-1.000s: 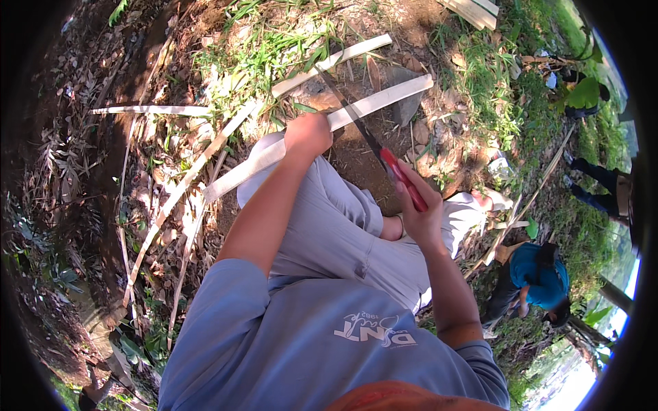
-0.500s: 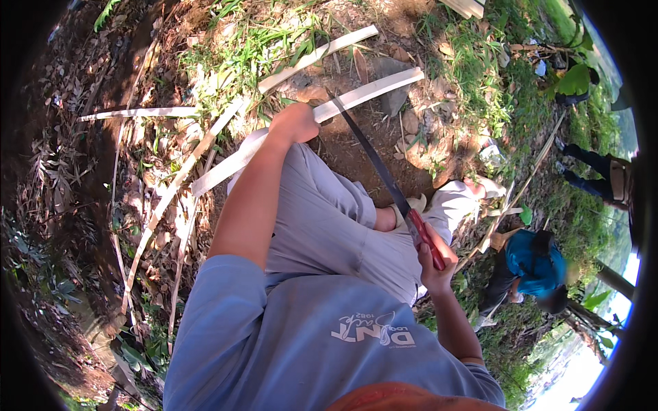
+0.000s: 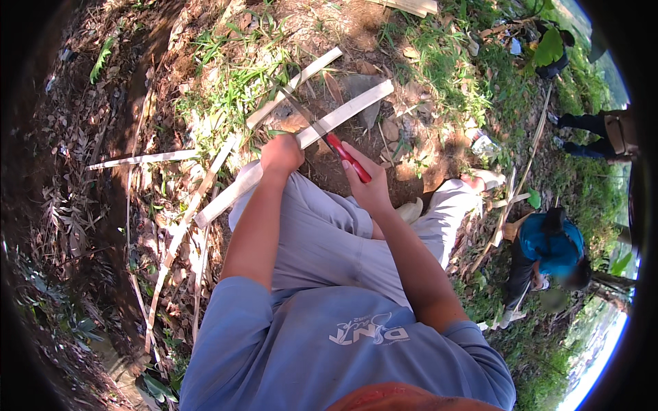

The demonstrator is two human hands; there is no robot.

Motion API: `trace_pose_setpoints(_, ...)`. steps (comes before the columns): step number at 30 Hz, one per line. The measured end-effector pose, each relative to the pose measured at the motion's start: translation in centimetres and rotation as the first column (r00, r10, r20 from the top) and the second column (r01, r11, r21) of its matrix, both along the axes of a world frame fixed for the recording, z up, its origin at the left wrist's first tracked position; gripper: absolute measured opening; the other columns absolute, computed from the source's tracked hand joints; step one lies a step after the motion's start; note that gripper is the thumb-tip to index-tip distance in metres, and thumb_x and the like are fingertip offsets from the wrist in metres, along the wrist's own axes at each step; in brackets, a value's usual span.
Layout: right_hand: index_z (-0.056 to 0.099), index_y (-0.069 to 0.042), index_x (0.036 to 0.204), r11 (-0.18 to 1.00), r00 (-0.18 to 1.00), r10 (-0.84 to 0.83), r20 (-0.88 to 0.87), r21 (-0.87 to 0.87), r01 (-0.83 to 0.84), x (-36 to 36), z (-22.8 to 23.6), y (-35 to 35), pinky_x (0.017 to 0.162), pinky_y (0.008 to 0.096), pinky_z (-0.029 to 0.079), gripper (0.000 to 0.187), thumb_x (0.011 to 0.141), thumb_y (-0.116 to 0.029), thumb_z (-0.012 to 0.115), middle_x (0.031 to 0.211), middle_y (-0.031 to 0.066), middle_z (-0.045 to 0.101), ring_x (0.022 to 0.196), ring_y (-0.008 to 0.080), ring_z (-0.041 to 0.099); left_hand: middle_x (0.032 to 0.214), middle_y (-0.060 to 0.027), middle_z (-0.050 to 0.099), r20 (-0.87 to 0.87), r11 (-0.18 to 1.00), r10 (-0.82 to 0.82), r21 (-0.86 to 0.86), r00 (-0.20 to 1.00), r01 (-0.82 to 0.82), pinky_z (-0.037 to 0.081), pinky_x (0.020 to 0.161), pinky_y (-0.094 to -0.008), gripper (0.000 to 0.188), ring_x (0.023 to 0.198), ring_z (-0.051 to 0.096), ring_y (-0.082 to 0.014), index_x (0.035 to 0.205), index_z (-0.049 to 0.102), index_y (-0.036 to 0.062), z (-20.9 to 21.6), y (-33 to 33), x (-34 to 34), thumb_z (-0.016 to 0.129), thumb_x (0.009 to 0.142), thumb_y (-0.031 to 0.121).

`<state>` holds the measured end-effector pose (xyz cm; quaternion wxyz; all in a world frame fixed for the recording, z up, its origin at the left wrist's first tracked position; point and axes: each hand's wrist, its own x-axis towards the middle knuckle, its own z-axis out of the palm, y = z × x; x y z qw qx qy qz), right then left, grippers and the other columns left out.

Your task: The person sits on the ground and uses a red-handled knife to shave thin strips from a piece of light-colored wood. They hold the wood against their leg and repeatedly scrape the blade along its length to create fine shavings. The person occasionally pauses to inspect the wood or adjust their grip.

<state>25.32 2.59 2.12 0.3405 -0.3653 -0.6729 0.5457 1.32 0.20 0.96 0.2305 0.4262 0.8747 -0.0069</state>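
2 hands hold tight | left hand (image 3: 282, 155): pale strip (image 3: 353, 111) | right hand (image 3: 368, 179): red-handled blade (image 3: 320, 129) | blade just slid forward, now well past strip; looks like 1 push stroke

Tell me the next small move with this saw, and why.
Perhaps draw the saw toward you with your right hand: its red handle is close to the pale strip it crosses, and your left hand grips that strip.

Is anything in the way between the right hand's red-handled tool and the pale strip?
Nothing visible: the tool in the right hand crosses over the pale strip, while the left hand holds it beside that crossing.
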Motion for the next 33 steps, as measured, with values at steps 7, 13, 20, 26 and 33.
trace_pose_setpoints(7,0.060,-0.002,0.151,0.993,0.992,-0.059,0.111,-0.093,0.069,5.0,-1.6,-6.3,0.097,0.0304,0.054,0.047,0.104,-0.007,0.068,0.131,0.0201,0.076,0.115,0.0157,0.072,0.117,-0.0198,0.077,0.077,0.940,-0.262,-0.203,0.962,0.273,0.060,0.099,-0.0470,0.030,0.112,0.074,-0.0374,0.110,0.080,0.0041,-2.4,-0.7,1.5,0.070,0.087,0.020)
trace_pose_setpoints(13,0.063,-0.002,0.148,0.994,0.998,0.000,0.061,0.112,-0.007,1.6,1.2,-5.2,0.078,0.0299,0.058,0.047,0.102,-0.008,0.071,0.115,0.0214,0.078,0.085,0.0184,0.073,0.115,-0.0203,0.078,0.007,0.982,-0.150,-0.114,0.989,0.150,0.061,0.096,-0.0473,0.031,0.109,0.076,-0.0377,0.112,0.079,0.0050,-0.2,-2.2,0.6,0.073,0.089,0.025)
trace_pose_setpoints(20,0.066,-0.005,0.144,0.991,0.993,0.102,0.051,0.086,-0.106,-2.2,1.5,-1.2,0.071,0.0343,0.058,0.045,0.100,-0.008,0.073,0.099,0.0234,0.078,0.077,0.0288,0.079,0.103,-0.0201,0.080,-0.093,0.999,0.043,0.022,0.995,-0.041,0.063,0.089,-0.0484,0.031,0.098,0.079,-0.0389,0.106,0.080,0.0065,-0.6,-3.1,-2.3,0.078,0.088,0.032)
trace_pose_setpoints(26,0.066,-0.005,0.143,1.000,0.999,-0.003,-0.052,0.007,0.003,-3.6,0.2,-1.1,0.073,0.0367,0.060,0.044,0.100,-0.007,0.072,0.099,0.0216,0.080,0.082,0.0274,0.080,0.095,-0.0208,0.080,-0.159,0.997,0.072,0.038,0.985,-0.067,0.064,0.085,-0.0474,0.024,0.089,0.080,-0.0384,0.091,0.082,0.0049,-1.7,-1.6,-2.0,0.075,0.085,0.027)
trace_pose_setpoints(33,0.069,-0.014,0.141,0.964,0.998,0.035,0.042,0.263,-0.045,-4.1,1.3,-1.4,0.063,0.0456,0.056,0.045,0.097,-0.018,0.074,0.086,0.0181,0.076,0.068,0.0410,0.069,0.092,-0.0204,0.080,-0.274,0.992,-0.032,0.106,0.961,0.063,0.064,0.081,-0.0521,0.032,0.086,0.079,-0.0410,0.095,0.084,0.0067,-3.3,-2.4,-2.0,0.076,0.089,0.037)
